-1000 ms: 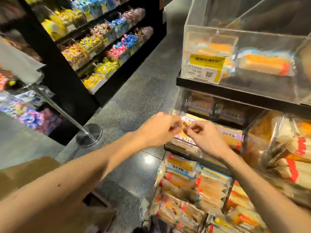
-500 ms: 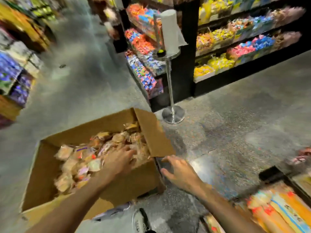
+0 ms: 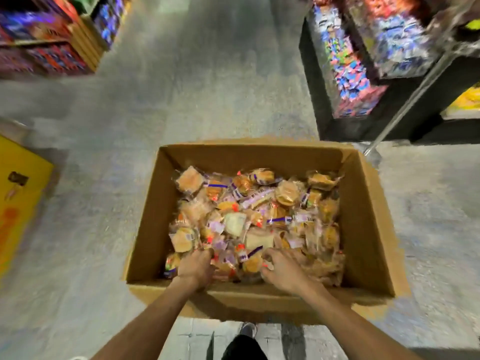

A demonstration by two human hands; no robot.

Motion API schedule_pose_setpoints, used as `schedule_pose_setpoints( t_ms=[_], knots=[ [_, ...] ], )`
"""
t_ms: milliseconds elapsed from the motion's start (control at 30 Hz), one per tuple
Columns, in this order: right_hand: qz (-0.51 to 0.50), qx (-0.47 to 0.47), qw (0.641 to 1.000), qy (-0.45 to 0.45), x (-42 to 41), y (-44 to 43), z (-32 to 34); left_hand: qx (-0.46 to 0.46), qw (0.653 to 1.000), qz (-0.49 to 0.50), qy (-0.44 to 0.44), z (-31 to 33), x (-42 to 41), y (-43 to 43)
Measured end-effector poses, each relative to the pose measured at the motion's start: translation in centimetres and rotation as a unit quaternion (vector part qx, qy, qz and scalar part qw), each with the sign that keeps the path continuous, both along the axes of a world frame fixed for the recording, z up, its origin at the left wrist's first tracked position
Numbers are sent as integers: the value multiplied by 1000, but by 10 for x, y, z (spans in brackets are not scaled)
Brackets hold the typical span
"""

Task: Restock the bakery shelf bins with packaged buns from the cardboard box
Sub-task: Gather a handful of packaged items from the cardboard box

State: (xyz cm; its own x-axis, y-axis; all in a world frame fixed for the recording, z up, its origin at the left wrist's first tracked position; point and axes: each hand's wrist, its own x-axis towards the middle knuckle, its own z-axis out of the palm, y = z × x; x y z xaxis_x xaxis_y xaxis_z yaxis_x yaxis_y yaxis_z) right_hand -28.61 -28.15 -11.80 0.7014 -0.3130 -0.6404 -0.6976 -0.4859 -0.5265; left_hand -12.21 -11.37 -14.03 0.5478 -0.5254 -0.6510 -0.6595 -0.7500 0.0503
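Note:
An open cardboard box (image 3: 368,219) stands on the floor right in front of me, filled with several packaged buns (image 3: 249,211) in clear wrappers. Both my hands are down inside its near end. My left hand (image 3: 196,267) has its fingers curled into the pile of packets at the near left. My right hand (image 3: 281,268) is curled over packets at the near middle. The picture is blurred, so I cannot make out which packet each hand grips. The bakery shelf bins are out of view.
A black candy shelf unit (image 3: 348,74) stands at the back right, with a slanted metal pole (image 3: 405,102) beside the box's far right corner. Stacked goods (image 3: 52,40) fill the back left. A yellow box (image 3: 18,193) sits at the left edge. My shoe (image 3: 248,329) is below the box.
My view has swung from the shelf bins down to the box. Both hands left the bins; the right hand, outside the box half a second ago, is now inside it with the left.

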Motion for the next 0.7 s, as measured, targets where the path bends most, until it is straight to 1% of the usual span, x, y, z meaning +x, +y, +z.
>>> schedule_pose_setpoints(
  t_ms=[100, 233, 300, 367, 433, 500, 567, 600, 667, 700],
  knots=[
    [-1, 15, 998, 57, 41, 9, -42, 10, 1000, 9, -13, -28, 39, 10],
    [-10, -14, 994, 110, 66, 16, -93, -42, 994, 20, -96, -53, 71, 18],
    [-11, -34, 990, 138, 71, 18, -113, -50, 990, 32, -126, -64, 83, 20],
    [-22, -48, 986, 157, 74, 19, -129, -51, 991, 48, -112, -77, 92, 22],
    [-41, -49, 984, 167, 71, 22, -142, -38, 995, 60, -65, -88, 97, 22],
    [-53, -66, 984, 158, 68, 27, -149, -26, 996, 71, -37, -96, 96, 22],
    [-98, -77, 984, 125, 69, 30, -154, -30, 995, 86, -35, -100, 94, 23],
    [-147, -60, 981, 113, 71, 31, -154, -39, 994, 92, -39, -101, 94, 25],
    [-246, 15, 964, 103, 76, 33, -158, -61, 992, 101, -47, -98, 94, 28],
    [-268, 46, 957, 102, 77, 33, -159, -70, 990, 110, -44, -97, 96, 28]
  ],
)
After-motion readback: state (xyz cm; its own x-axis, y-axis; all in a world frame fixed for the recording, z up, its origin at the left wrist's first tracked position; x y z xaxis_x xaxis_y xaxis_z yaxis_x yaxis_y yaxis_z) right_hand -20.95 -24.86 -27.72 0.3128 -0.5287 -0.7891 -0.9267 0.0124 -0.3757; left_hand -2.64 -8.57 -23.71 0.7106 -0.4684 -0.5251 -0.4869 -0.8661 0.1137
